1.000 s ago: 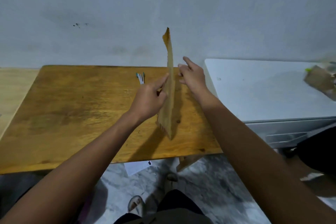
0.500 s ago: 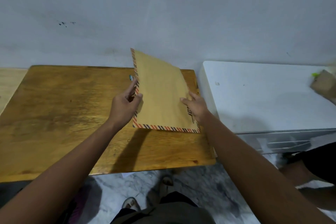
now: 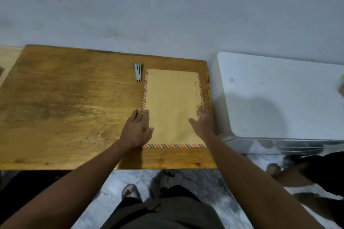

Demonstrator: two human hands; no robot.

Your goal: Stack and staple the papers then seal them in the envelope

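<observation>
On the right part of the wooden table (image 3: 74, 98), toward two o'clock from its middle, the brown envelope (image 3: 172, 106) lies flat with its long sides running from six to twelve o'clock; its striped red-and-dark border shows along the near edge and both long sides, and a thin printed line with small lettering runs up near its right side; my left hand (image 3: 136, 130) rests at the envelope's seven o'clock corner, fingers straight and spread, some on the paper and some on the wood just beside it, gripping nothing; my right hand (image 3: 202, 122) lies at its four o'clock edge, fingers straight and laid flat on the paper, holding nothing either; both palms face down; the stapler (image 3: 138, 71) sits on the table at eleven o'clock from the envelope, just beside its far left corner, whether touching I cannot tell; it points toward me, narrow end nearest; at three o'clock from the table stands a white cabinet (image 3: 279, 95), close against the table's right edge; past twelve o'clock rises a pale wall (image 3: 167, 9); below the table's near edge, at six o'clock, my feet stand on a marbled floor (image 3: 204, 188).
</observation>
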